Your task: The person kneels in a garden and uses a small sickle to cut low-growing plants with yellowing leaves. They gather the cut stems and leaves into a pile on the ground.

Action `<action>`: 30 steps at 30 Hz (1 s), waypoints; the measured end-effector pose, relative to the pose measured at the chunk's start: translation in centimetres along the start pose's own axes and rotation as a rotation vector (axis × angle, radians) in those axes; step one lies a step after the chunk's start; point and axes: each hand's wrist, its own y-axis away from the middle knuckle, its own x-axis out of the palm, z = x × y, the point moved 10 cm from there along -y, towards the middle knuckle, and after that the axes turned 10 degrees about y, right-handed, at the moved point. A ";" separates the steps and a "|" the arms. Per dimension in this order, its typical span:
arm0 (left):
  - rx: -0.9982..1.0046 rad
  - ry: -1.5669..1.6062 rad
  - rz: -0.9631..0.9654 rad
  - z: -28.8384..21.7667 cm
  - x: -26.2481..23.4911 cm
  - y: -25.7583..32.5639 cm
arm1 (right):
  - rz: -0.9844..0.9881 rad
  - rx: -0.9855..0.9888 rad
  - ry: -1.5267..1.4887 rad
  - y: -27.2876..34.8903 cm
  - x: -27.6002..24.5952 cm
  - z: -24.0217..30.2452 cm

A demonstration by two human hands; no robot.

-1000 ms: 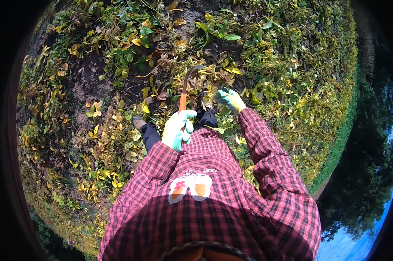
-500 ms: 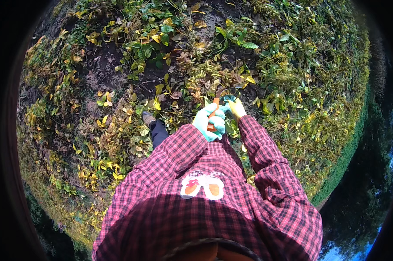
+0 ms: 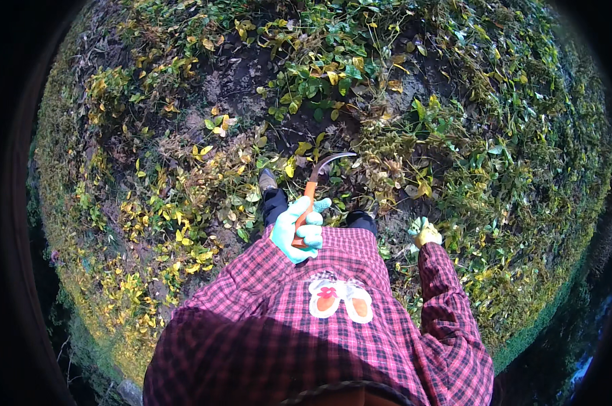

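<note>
My left hand (image 3: 298, 230), in a pale mint glove, is closed around the orange handle of a sickle (image 3: 310, 193). Its curved metal blade points up and bends to the right, over leaves and soil in front of my feet. Off to the right, my right hand (image 3: 425, 232) hangs low above the plants, apart from the sickle. It wears a yellowish glove with light green fingers. Those fingers look curled in, and whatever they may hold is hidden.
Low plants with green, yellow and brown leaves (image 3: 319, 81) cover the ground, with dark soil (image 3: 235, 84) between them. My left shoe (image 3: 267, 179) stands among the leaves; my right foot is partly hidden by the checked garment (image 3: 350, 250). Dark trees border the lower right.
My right hand has moved away from the sickle, out to the right and closer to my body. The left hand has drawn back with the sickle, whose blade now shows fully. The view has shifted.
</note>
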 end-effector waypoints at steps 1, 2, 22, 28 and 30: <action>0.056 0.007 -0.042 -1.3 -1.0 0.4 | -0.007 0.009 0.041 -0.2 0.0 -0.5; 0.104 0.028 -0.022 -2.2 -1.3 0.7 | -0.048 0.016 -0.028 -0.6 -0.5 -0.8; 0.938 0.229 -0.229 -17.0 -16.2 12.6 | -0.397 -0.782 -1.188 8.2 -27.8 16.5; 1.056 0.059 -0.208 -33.3 -11.6 14.1 | -0.231 -0.493 -1.517 3.6 -29.8 24.6; 1.078 -0.059 -0.145 -38.6 -9.8 14.6 | -0.254 -0.524 -1.476 3.4 -31.4 28.4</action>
